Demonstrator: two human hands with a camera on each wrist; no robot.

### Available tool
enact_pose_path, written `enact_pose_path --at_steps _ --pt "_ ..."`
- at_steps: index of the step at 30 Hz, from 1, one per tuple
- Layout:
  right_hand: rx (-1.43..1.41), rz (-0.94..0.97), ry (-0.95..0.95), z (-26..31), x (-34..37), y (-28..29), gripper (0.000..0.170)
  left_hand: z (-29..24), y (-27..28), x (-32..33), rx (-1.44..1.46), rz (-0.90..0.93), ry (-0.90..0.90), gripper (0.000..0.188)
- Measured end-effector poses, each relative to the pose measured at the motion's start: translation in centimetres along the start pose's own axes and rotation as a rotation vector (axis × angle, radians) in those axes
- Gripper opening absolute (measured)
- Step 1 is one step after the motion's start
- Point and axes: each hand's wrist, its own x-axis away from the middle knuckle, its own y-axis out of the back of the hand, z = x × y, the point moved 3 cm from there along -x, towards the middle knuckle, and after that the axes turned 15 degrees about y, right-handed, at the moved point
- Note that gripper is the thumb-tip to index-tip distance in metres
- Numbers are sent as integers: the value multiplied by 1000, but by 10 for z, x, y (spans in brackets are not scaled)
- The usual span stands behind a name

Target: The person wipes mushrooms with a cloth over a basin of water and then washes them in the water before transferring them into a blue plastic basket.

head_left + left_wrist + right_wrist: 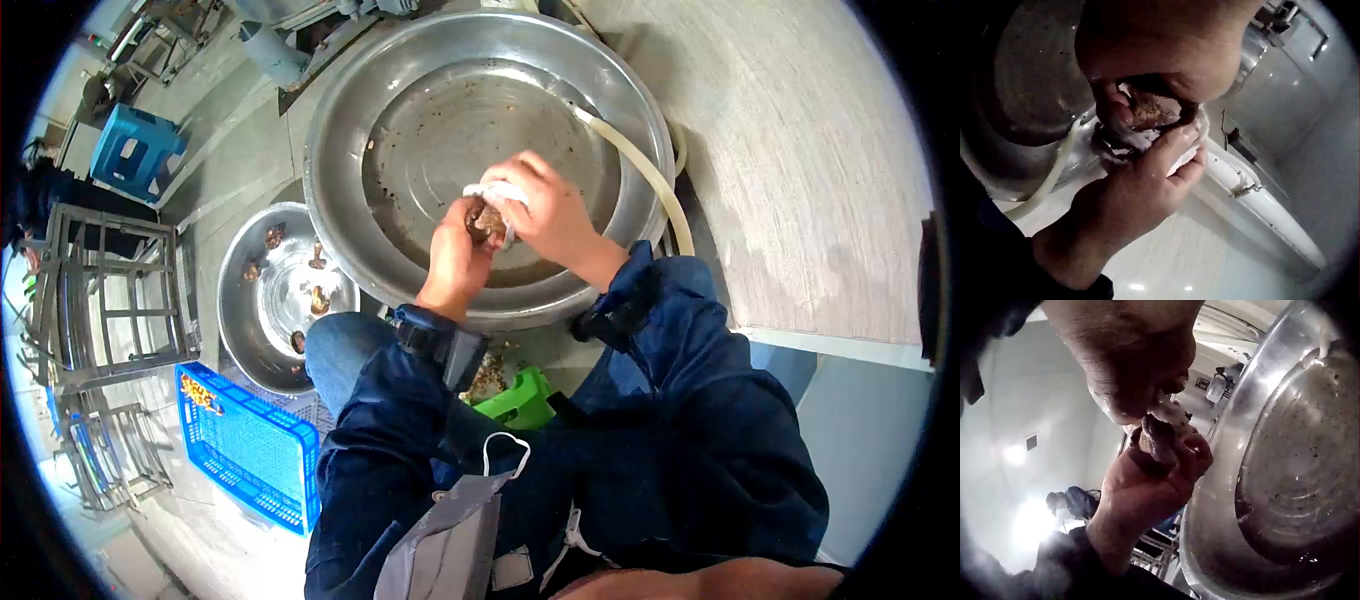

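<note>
Over the large steel basin [340, 110], both hands meet around a brown mushroom [487, 222]. My left hand [455, 262] grips it from the left, thumb and fingers curled round it. On the other side my right hand [550, 215] pinches a white cloth [490, 190] against the mushroom. Close up in the left wrist view, the mushroom's brown surface [1157, 109] shows between the hands, with the damp-looking cloth bunched beside it. The fingers hide much of the mushroom. Shallow water with dark specks lies in the basin.
A pale hose [640, 160] hangs over the basin's right rim. At the left stands a smaller steel bowl [240, 330] with several mushrooms inside. A blue plastic crate [250, 440] lies nearer, and a green plastic object [520, 400] sits between the knees. Wood-grain panelling [790, 180] borders the right.
</note>
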Motion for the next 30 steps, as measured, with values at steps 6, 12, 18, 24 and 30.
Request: enact_pose_path --at_steps 6,12,18,24,30 --pt "-75 28 -19 10 3 -8 13 -1 4 0 -135 -74 -129 32" --pt "-109 -23 -24 9 1 -5 14 -5 5 -1 -255 -27 -192 35" --pt "-230 41 92 11 7 -14 14 -4 10 -6 -52 -41 -132 37" --pt "-301 -42 -134 3 4 -7 16 -5 6 -2 -99 6 -120 39" --pt "-368 132 -19 13 5 -13 22 -14 -5 2 -221 -70 -373 48"
